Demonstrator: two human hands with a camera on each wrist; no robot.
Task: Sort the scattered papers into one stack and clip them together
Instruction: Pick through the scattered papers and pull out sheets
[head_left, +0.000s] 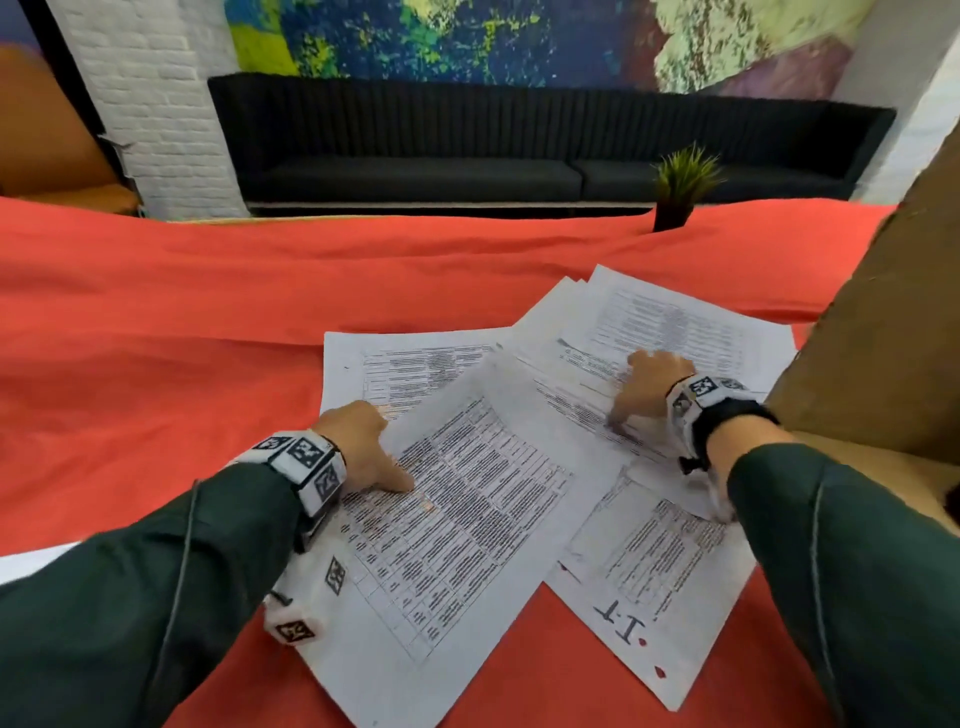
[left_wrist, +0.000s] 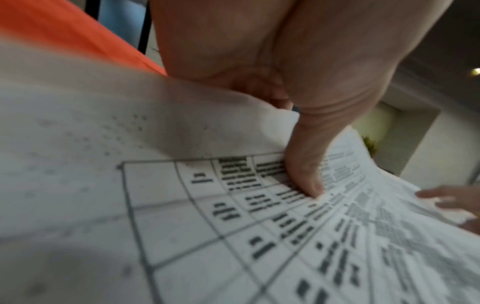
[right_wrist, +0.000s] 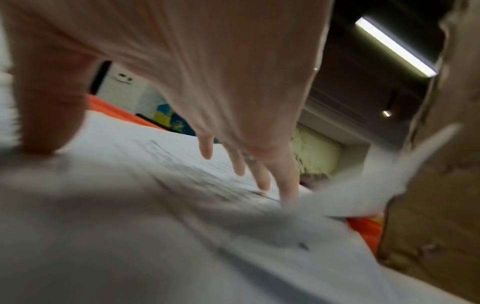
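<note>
- Left grip (head_left: 363, 447) pinches one sheet (head_left: 457, 519); right grip (head_left: 644, 389), fingers straight, presses the papers (head_left: 670, 322).
- Red cloth (head_left: 156, 338) covers the tabletop.
- Black sofa (head_left: 415, 150), potted plant (head_left: 680, 187), painted wall (head_left: 467, 36) behind.

A red cloth (head_left: 182, 332) covers the surface and lies in soft wrinkles. Printed papers (head_left: 457, 499) lie scattered and overlapping on its near right part, one marked "I.T" (head_left: 623, 621) at the near edge. A small potted plant (head_left: 678, 189) stands at the far edge.
</note>
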